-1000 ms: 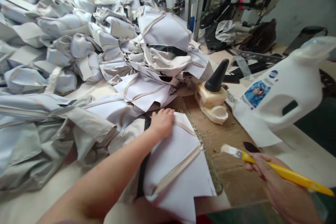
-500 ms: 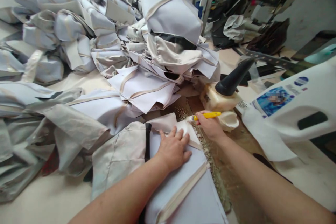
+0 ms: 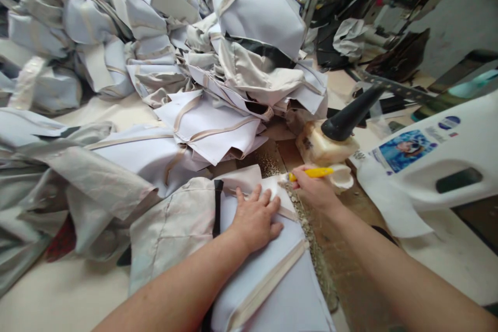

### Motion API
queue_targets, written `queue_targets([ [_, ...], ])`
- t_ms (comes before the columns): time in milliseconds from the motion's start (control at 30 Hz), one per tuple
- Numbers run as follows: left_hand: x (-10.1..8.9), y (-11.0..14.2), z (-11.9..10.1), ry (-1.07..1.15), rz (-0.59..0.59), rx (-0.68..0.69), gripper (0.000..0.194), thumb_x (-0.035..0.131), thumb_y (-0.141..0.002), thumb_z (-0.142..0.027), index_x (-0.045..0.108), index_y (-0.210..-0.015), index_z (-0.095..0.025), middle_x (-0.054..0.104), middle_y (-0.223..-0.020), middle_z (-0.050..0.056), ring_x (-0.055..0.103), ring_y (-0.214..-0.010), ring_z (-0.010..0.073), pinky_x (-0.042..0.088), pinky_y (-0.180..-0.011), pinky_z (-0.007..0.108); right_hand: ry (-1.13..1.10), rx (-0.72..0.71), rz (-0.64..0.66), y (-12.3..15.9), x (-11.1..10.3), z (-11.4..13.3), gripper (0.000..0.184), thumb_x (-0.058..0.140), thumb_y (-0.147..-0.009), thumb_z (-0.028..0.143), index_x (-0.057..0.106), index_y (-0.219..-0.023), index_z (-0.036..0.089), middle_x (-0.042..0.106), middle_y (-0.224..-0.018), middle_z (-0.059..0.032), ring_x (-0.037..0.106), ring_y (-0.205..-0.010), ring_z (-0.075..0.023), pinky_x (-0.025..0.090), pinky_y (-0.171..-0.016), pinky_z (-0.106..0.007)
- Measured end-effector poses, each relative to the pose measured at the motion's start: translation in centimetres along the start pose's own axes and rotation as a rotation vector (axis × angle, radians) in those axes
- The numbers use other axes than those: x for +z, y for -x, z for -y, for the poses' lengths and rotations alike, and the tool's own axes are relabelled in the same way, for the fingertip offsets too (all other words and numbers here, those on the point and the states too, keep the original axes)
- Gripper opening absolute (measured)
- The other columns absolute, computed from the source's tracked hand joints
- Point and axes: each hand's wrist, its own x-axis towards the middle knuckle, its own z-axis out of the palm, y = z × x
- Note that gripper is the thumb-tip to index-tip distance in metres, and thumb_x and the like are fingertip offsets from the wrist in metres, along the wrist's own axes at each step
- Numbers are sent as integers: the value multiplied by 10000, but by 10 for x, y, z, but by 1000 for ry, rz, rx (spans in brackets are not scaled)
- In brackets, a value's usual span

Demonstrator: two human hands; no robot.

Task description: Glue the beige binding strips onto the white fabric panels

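My left hand (image 3: 254, 218) lies flat with fingers spread on a pale lilac fabric panel (image 3: 280, 275) that has a beige tape strip (image 3: 268, 285) across it. In my right hand (image 3: 315, 187) is a brush with a yellow handle (image 3: 319, 171). Its pale bristles (image 3: 283, 179) touch or hover just over the panel's far right corner; I cannot tell which. Grey cloth (image 3: 175, 228) with a black edge joins the panel on the left. Beside the right hand sits a small whitish cup (image 3: 341, 177), partly hidden behind the hand.
A yellowed glue pot (image 3: 324, 145) with a black cone top (image 3: 352, 114) stands beyond the right hand. A white plastic jug (image 3: 459, 161) lies at the right. Heaped sewn fabric pieces (image 3: 257, 15) fill the left and back. Dried crumbs (image 3: 311, 233) crust the brown board (image 3: 350, 270).
The brush and right hand have shifted slightly right and down along the panel's corner. The left hand stays pressed on the panel. The camera view has tilted a little.
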Motion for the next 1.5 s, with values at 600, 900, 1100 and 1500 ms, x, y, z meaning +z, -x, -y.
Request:
queue_targets([
  [600, 8, -2, 0, -46, -13, 1, 569, 465, -812, -531, 389, -1322, -290, 346, -1427, 54, 196, -1318, 345, 122, -930, 761, 1, 131, 71, 57, -24, 17, 265, 458, -763, 371, 488, -550, 215, 525, -505, 12, 518, -520, -146, 426, -565, -273],
  [900, 10, -4, 0, -67, 8, -3, 568, 450, -814, -536, 398, -1327, -296, 318, -1445, 42, 167, -1331, 361, 121, -944, 747, 66, -30, 153, 74, -27, 7, 260, 436, -816, 328, 508, -597, 209, 525, -545, 16, 511, -556, -141, 399, -567, -252],
  [1100, 13, -4, 0, -79, 7, -8, 582, 459, -809, -544, 393, -1335, -302, 305, -1454, 40, 159, -1336, 353, 98, -966, 729, 174, -165, 91, 75, -23, -2, 273, 420, -859, 319, 508, -626, 208, 527, -578, 6, 505, -575, -144, 379, -597, -264],
  [1500, 12, -4, -3, -75, 24, -20, 581, 460, -807, -538, 387, -1336, -309, 284, -1462, 24, 126, -1343, 365, 92, -971, 726, 134, 8, 92, 115, -40, 7, 288, 435, -839, 323, 487, -577, 214, 523, -543, 17, 510, -554, -144, 383, -569, -260],
])
